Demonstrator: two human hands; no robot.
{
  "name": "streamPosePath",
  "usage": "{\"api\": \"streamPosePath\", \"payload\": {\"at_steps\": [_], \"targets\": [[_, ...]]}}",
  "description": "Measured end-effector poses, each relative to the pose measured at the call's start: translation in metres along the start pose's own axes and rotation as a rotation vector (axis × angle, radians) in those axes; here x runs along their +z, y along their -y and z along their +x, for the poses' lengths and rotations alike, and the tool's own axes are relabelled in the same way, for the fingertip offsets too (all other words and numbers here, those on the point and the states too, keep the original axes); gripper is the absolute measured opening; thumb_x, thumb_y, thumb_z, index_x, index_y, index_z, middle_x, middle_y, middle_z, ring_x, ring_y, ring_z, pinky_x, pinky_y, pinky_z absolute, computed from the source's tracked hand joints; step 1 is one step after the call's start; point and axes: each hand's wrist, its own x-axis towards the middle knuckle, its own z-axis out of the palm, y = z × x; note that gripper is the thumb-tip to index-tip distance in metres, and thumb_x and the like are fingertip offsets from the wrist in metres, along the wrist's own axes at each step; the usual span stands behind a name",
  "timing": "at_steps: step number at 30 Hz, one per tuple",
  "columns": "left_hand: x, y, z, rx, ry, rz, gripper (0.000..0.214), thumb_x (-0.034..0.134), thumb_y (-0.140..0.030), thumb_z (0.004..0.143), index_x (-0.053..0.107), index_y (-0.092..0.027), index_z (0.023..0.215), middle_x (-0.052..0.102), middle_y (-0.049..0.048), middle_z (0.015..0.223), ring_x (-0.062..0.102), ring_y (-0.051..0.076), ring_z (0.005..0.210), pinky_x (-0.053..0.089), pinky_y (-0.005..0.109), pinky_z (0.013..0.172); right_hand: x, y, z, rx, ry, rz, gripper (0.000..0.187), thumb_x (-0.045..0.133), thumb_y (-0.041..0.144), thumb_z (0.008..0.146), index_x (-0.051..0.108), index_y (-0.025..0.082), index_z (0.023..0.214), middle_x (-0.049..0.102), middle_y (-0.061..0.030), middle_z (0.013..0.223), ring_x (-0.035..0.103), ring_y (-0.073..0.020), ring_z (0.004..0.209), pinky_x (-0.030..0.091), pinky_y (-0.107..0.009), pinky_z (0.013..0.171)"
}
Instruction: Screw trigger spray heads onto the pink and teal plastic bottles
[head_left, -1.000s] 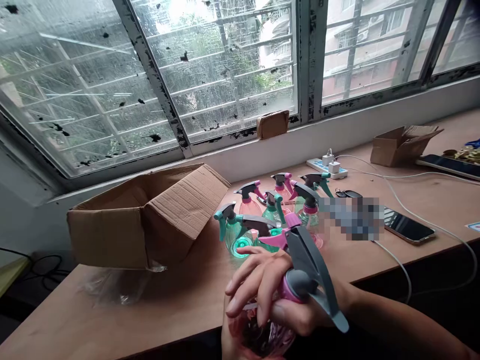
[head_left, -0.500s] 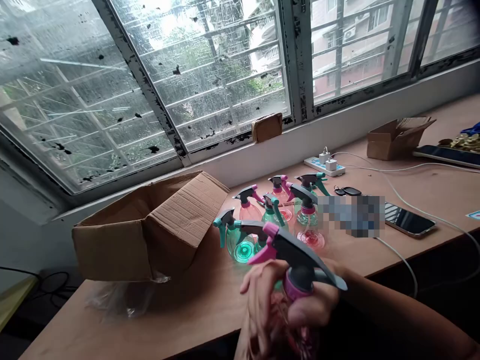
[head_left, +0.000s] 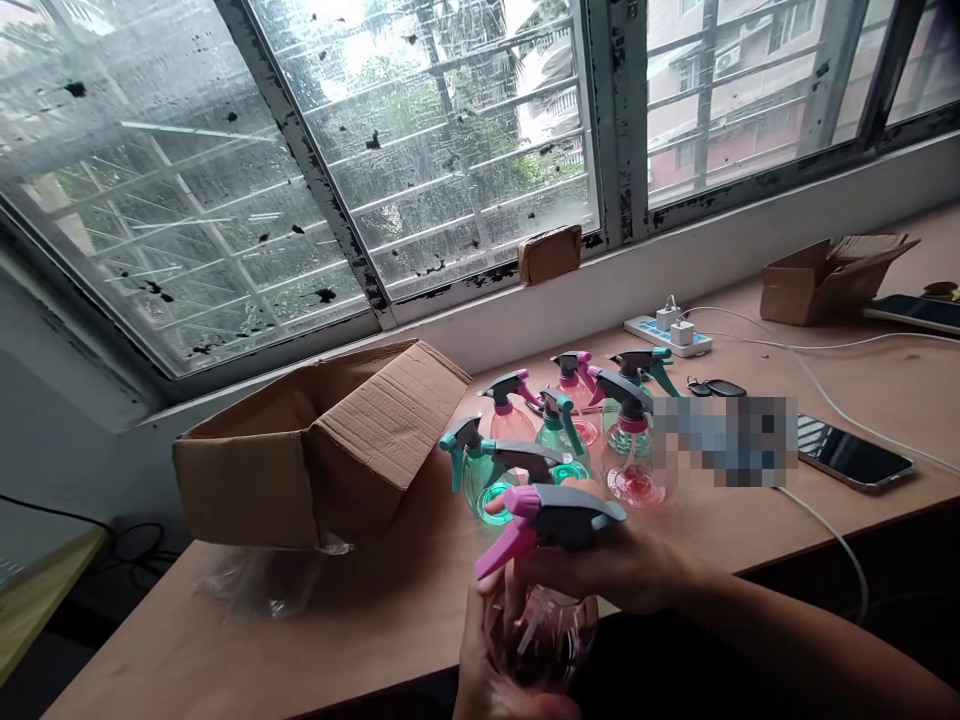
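Close to me, a pink spray bottle (head_left: 541,640) with a dark grey and pink trigger head is held up in front of the table edge. My right hand (head_left: 626,568) is closed round its neck, just under the trigger head. My left hand (head_left: 476,655) wraps the clear pink body from the left and below; part of its fingers is hidden by the bottle. Just beyond, several more spray bottles stand together: a green one (head_left: 478,480) at the front left, and a pink one (head_left: 628,470) on the right among them.
An opened cardboard box (head_left: 244,490) lies tilted at the left, with clear plastic wrap (head_left: 262,590) under it. To the right are a phone (head_left: 855,450), a power strip (head_left: 701,345) with cables, keys (head_left: 716,388) and a smaller box (head_left: 791,293). Windows line the back.
The held pink spray bottle has come lower and turned, so its trigger head lies more level and its body shows more. Both hands have shifted with it. The view has swung slightly left.
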Motion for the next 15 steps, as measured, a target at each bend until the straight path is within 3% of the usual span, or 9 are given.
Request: {"api": "streamPosePath", "payload": {"at_steps": [5, 10, 13, 15], "targets": [[0.001, 0.0, -0.009, 0.046, -0.149, 0.137, 0.127, 0.109, -0.062, 0.051, 0.05, -0.029, 0.159, 0.059, 0.0179, 0.159, 0.05, 0.05, 0.154, 0.038, 0.064, 0.131, 0.006, 0.001, 0.002, -0.041, -0.102, 0.036, 0.027, 0.084, 0.042, 0.096, 0.086, 0.018, 0.108, 0.085, -0.0067, 0.096, 0.08, -0.017, 0.085, 0.065, -0.027, 0.082], [-0.014, -0.002, -0.014, 0.077, -0.089, 0.445, 0.133, 0.098, -0.076, 0.061, 0.038, -0.022, 0.167, 0.052, 0.0246, 0.16, 0.044, 0.054, 0.156, 0.04, 0.067, 0.128, 0.01, 0.0, 0.007, -0.016, -0.137, -0.086, 0.034, 0.082, 0.049, 0.096, 0.086, 0.017, 0.105, 0.083, -0.0066, 0.084, 0.079, -0.0185, 0.079, 0.066, -0.03, 0.078], [-0.027, -0.006, -0.028, 0.124, -0.094, 0.671, 0.145, 0.106, -0.068, 0.049, 0.039, -0.021, 0.168, 0.052, 0.0257, 0.159, 0.038, 0.059, 0.157, 0.035, 0.071, 0.129, 0.014, -0.003, 0.009, -0.006, -0.084, -0.149, 0.033, 0.084, 0.049, 0.092, 0.086, 0.016, 0.096, 0.079, -0.0041, 0.077, 0.075, -0.0172, 0.075, 0.063, -0.027, 0.073], [-0.033, -0.01, -0.036, 0.153, -0.117, 0.723, 0.138, 0.11, -0.058, 0.046, 0.049, -0.025, 0.164, 0.058, 0.023, 0.155, 0.041, 0.06, 0.155, 0.036, 0.071, 0.129, 0.018, -0.009, 0.01, 0.011, -0.048, -0.175, 0.029, 0.084, 0.045, 0.091, 0.085, 0.016, 0.093, 0.076, -0.0021, 0.073, 0.072, -0.0153, 0.069, 0.06, -0.024, 0.066]]}}
